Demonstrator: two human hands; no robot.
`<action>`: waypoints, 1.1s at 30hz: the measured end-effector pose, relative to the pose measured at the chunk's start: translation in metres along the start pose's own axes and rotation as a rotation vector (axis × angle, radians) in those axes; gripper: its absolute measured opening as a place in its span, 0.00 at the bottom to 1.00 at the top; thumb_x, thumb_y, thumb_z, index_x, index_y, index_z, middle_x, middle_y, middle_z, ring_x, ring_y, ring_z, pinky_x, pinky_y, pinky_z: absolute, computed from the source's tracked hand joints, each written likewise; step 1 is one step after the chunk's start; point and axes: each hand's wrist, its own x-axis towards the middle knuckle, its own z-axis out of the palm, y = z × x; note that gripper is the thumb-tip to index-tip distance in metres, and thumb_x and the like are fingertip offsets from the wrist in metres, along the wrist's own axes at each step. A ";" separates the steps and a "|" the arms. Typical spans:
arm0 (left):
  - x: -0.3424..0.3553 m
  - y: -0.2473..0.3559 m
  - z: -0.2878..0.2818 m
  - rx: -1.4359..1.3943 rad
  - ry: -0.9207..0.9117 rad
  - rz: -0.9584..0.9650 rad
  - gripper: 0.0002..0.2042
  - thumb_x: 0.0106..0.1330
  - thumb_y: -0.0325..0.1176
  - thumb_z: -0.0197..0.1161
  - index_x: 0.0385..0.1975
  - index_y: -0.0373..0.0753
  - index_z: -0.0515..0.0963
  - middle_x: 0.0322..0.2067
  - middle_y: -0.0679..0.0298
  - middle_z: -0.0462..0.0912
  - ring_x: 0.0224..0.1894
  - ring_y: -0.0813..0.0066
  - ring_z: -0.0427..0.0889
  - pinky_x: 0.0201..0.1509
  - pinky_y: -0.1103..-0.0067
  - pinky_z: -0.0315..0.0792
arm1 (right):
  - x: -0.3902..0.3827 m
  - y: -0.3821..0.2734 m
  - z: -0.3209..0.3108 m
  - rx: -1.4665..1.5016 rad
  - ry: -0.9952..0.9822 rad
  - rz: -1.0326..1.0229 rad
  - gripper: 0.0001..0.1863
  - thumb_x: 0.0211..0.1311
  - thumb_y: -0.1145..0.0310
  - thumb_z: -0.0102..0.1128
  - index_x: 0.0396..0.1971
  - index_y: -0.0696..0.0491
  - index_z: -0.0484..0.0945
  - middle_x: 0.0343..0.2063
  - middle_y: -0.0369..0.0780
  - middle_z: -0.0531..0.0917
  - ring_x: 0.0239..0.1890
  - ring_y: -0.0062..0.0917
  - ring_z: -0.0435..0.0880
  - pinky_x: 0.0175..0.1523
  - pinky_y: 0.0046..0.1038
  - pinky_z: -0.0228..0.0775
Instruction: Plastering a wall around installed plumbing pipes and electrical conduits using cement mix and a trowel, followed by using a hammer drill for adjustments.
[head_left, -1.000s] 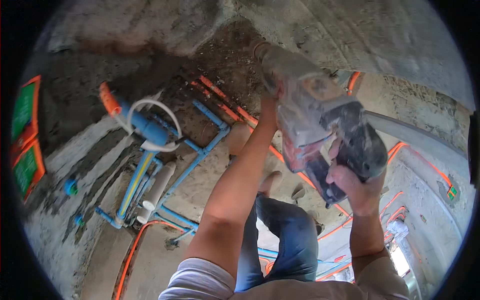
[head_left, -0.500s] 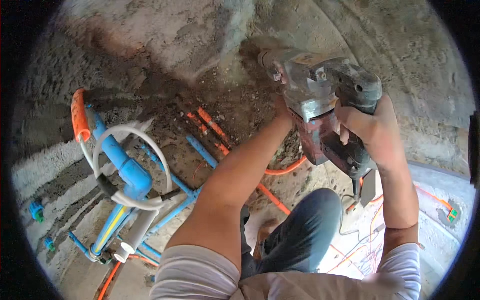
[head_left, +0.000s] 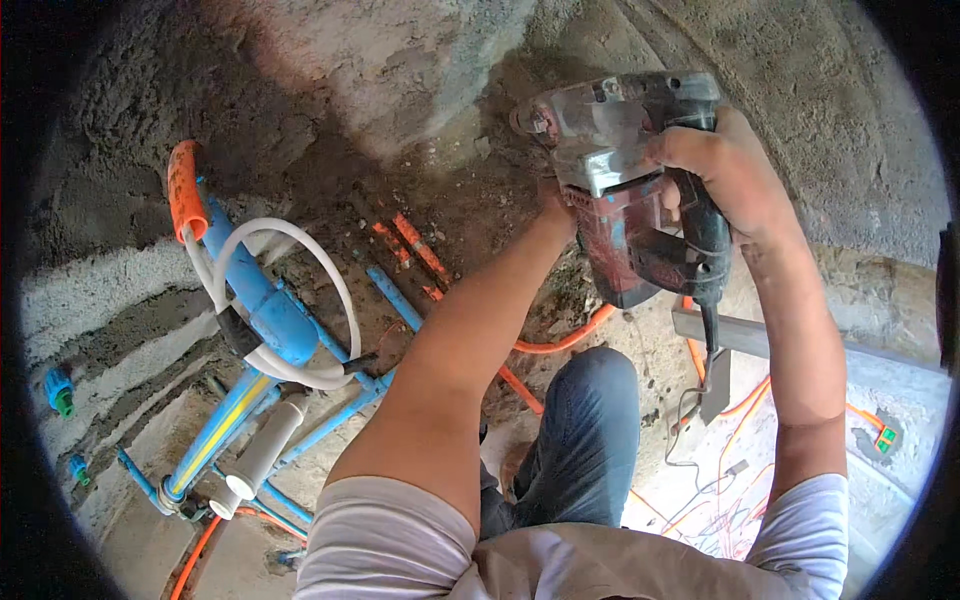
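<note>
Hands grip a worn power tool (head_left: 640,190) at upper right of the frame.
Right hand (head_left: 725,170) fingers wrap its rear handle; left hand (head_left: 555,205), mostly hidden, holds its underside against the rough wall (head_left: 400,80).

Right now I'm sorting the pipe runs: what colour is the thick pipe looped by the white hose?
Blue, capped in orange at its upper end; the thick pipe shows in the head view.

One power tool (head_left: 640,190); two hands on it; one white hose loop (head_left: 290,300); one orange-capped blue pipe (head_left: 250,290).
</note>
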 end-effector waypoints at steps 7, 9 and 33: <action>0.002 0.016 -0.005 0.109 -0.028 0.002 0.24 0.68 0.46 0.42 0.58 0.38 0.65 0.57 0.54 0.70 0.56 0.60 0.71 0.58 0.65 0.66 | -0.005 -0.009 0.008 0.019 0.002 0.005 0.08 0.47 0.73 0.59 0.24 0.62 0.75 0.14 0.40 0.77 0.13 0.21 0.75 0.17 0.23 0.67; -0.001 0.016 -0.002 0.142 -0.049 -0.008 0.24 0.68 0.45 0.43 0.58 0.38 0.66 0.57 0.54 0.70 0.55 0.60 0.71 0.58 0.65 0.67 | -0.012 -0.007 0.015 0.033 -0.018 -0.029 0.10 0.47 0.69 0.56 0.20 0.62 0.77 0.12 0.40 0.77 0.13 0.20 0.75 0.19 0.23 0.66; 0.014 -0.001 -0.003 0.499 -0.183 0.112 0.22 0.67 0.42 0.47 0.56 0.37 0.66 0.55 0.54 0.72 0.53 0.62 0.73 0.55 0.67 0.69 | -0.043 0.016 0.022 -0.119 0.020 -0.162 0.07 0.48 0.73 0.57 0.25 0.62 0.75 0.17 0.37 0.76 0.22 0.17 0.71 0.28 0.26 0.65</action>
